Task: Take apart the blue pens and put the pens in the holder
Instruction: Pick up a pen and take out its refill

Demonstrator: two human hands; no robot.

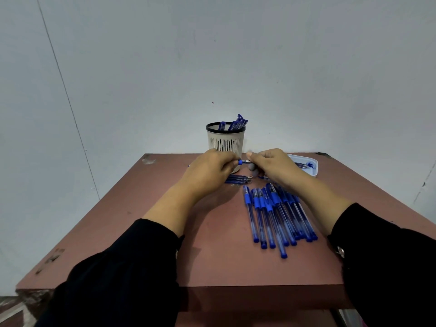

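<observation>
Hands meet at twelve o'clock on the brown table (141, 232): left hand (212, 167) and right hand (271, 165) each pinch an end of one blue pen (243, 162), right in front of the slotted pen holder (225, 143). Pen barrels (276, 215) lie heaped at three o'clock, loose refills (237, 179) sit under the left hand, and a white tray (306, 165) waits at two o'clock.

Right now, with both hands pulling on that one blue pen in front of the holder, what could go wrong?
1. The left hand and right hand work right against the holder; a slip could tip it.
2. The pen shows only a short stretch between them, so a small part might drop and roll off the table.
3. The right forearm hangs over the pen pile and could scatter it.
</observation>
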